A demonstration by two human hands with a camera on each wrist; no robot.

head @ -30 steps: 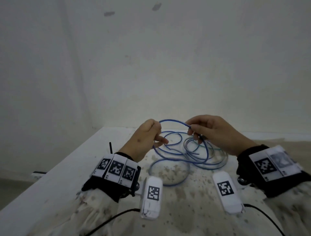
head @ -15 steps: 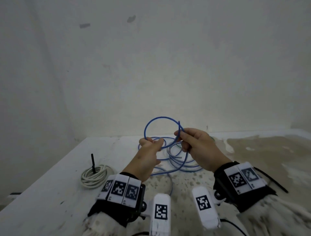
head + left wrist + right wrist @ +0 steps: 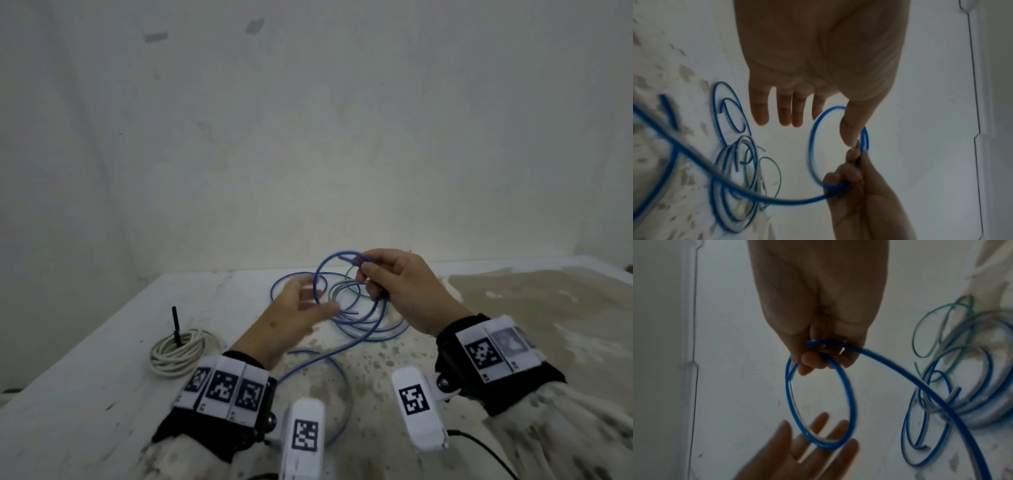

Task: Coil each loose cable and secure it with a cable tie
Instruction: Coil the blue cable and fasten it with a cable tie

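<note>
Coiling step: right hand (image 3: 407, 291) grip pinches one loop of the blue cable (image 3: 820, 402), mid-frame above the bench (image 3: 102, 394). Left hand (image 3: 291, 315) grip wide, empty. Next: left feeds slack into another loop.

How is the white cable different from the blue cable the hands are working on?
The white cable is wound into a tidy coil; the blue cable sprawls in loose loops. The white cable lies alone on the table; the right hand holds one blue loop up. Both are round cables on that table.
</note>
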